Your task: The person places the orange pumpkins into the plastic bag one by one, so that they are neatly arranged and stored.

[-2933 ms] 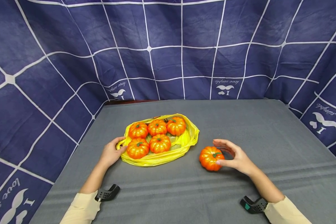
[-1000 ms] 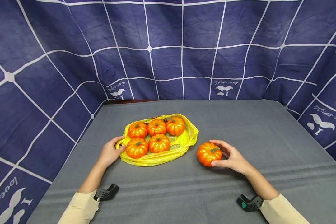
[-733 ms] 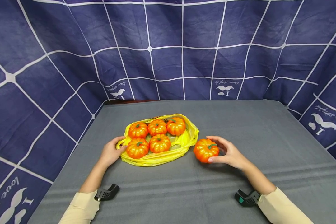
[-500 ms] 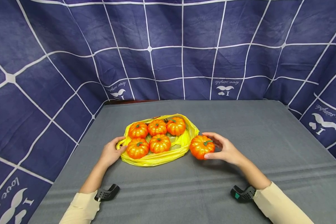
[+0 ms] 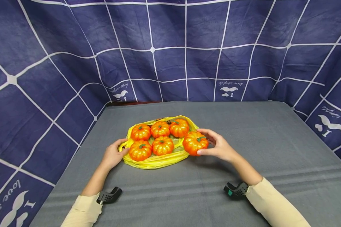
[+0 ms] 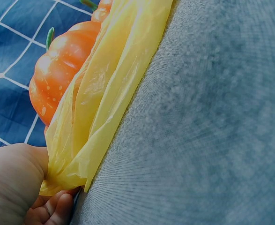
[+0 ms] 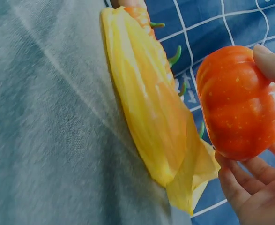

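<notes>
My right hand [image 5: 221, 148] grips a small orange pumpkin [image 5: 194, 144] with a green stem, thumb on one side and fingers on the other. In the right wrist view this pumpkin [image 7: 238, 105] is raised beside the yellow plastic bag [image 7: 144, 98]. From the head view it overlaps the right rim of the bag [image 5: 156, 164], which lies spread with its mouth facing up. Inside sit several similar pumpkins [image 5: 162, 145] in two rows. At the bag's left end my left hand [image 5: 111, 156] pinches the rim; the left wrist view shows gathered plastic [image 6: 64, 180] between thumb and fingers.
Grey cloth [image 5: 170, 195] covers the table. A dark blue curtain [image 5: 170, 63] with white grid lines surrounds its back and sides. Each wrist wears a black band with a device, one on the left [image 5: 109, 195] and one on the right [image 5: 236, 189].
My right hand has closed around the lone pumpkin, lifted it from the table and carried it leftward to the bag's right rim. The left hand and the bag have stayed in place.
</notes>
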The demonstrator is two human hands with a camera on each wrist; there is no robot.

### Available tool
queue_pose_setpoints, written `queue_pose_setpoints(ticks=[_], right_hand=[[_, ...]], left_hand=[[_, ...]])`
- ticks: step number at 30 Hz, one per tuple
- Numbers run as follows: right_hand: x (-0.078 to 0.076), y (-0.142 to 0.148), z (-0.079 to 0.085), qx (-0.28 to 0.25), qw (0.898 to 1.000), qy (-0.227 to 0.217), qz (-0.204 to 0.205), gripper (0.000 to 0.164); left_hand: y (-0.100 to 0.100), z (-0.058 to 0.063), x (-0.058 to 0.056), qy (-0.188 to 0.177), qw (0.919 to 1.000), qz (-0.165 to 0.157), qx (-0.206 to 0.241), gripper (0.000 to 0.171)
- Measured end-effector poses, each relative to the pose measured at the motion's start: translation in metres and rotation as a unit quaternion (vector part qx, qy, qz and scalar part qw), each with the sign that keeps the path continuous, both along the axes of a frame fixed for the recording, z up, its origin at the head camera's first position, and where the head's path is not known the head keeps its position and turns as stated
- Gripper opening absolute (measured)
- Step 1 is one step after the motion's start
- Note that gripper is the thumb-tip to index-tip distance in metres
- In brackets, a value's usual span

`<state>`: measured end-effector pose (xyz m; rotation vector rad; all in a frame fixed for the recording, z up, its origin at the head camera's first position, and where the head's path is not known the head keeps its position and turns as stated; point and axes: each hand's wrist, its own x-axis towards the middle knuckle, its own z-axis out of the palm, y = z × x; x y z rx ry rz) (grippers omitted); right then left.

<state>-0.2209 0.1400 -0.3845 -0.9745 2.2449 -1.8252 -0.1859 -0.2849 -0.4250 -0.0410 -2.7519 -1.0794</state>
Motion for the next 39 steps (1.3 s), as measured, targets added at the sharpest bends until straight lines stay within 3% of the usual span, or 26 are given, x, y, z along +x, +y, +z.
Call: queue_pose_setpoints(ticks=[13,22,29,39], right_hand=[[-0.005,-0.029,0.003,0.014,0.999,0.003,-0.048,0.072],[-0.002,-0.052,0.0,0.02,0.992,-0.015,-0.124,0.072],[0.001,-0.066,0.0,0.08,0.979,0.006,-0.188,0.081],[0.005,-0.072,0.0,0.149,0.966,0.028,-0.207,0.084]], left_hand=[[0.001,0.0,0.0,0.003,1.0,0.0,0.002,0.041],[0.0,-0.002,0.0,0.006,1.0,0.001,0.001,0.041],[0.001,-0.001,0.0,0.007,1.0,0.0,0.0,0.041],[0.0,-0.001,-0.001,0.005,1.0,-0.002,0.003,0.041]])
